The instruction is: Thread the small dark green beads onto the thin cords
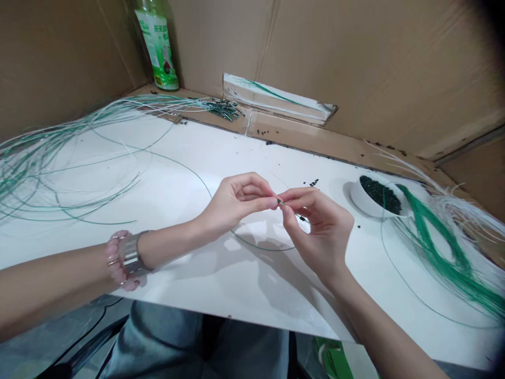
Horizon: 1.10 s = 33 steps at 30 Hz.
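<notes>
Above the white tabletop, my left hand (240, 200) and my right hand (325, 223) meet fingertip to fingertip. Both are closed in a pinch on a thin green cord, with a tiny dark piece at the fingertips that is too small to make out. A loop of the green cord (260, 248) hangs below my hands, and its far end trails left over the table. Small dark beads (303, 218) show just beneath my right fingers. To the right of that hand stands a white bowl (361, 200) filled with dark green beads (381, 193).
Bundled green and white cords (47, 150) spread over the left side, their beaded ends (223, 109) at the back. More green cord (437, 231) and white cord (469, 210) lie at right. A green bottle (158, 50) stands against the cardboard wall (355, 68). Loose beads (313, 182) dot the table.
</notes>
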Available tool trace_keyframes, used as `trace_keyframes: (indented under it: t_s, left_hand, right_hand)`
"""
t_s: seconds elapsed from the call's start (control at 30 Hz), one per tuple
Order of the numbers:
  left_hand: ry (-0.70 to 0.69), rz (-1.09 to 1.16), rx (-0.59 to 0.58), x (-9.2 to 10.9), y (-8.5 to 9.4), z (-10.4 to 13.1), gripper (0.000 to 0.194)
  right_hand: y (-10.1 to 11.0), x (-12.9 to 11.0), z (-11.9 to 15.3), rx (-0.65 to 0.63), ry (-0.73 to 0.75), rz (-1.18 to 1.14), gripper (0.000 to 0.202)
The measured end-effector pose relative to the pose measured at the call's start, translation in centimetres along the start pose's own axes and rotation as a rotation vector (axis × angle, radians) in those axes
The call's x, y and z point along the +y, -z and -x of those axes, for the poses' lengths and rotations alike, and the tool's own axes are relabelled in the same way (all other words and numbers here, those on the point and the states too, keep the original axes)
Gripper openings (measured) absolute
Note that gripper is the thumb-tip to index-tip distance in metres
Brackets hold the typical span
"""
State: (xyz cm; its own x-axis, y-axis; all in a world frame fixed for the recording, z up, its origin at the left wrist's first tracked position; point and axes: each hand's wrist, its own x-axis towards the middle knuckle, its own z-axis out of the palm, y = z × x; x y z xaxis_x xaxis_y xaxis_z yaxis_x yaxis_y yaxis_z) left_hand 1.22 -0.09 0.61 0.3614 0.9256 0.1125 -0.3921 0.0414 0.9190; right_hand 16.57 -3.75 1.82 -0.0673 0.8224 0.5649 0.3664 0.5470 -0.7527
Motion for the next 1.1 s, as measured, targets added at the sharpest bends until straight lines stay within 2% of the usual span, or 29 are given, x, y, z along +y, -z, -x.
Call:
trace_keyframes:
  t_s: [0.47, 0.83, 1.1]
  left_hand:
    - [-0.003, 0.037, -0.018, -0.04, -0.05, -0.08, 0.013]
    - [-0.020, -0.034, 0.014, 0.18, -0.29, -0.09, 0.014]
    - [-0.098, -0.182, 0.002, 0.36, -0.29, 0.15, 0.010]
  right_hand:
    - [0.01, 0.17, -0.04, -0.003, 0.000, -0.031, 0.013]
    - [0.12, 0.19, -0.10, -0.003, 0.012, 0.022, 0.013]
    - [0.05, 0.18, -0.11, 0.008, 0.158, 0.160, 0.016]
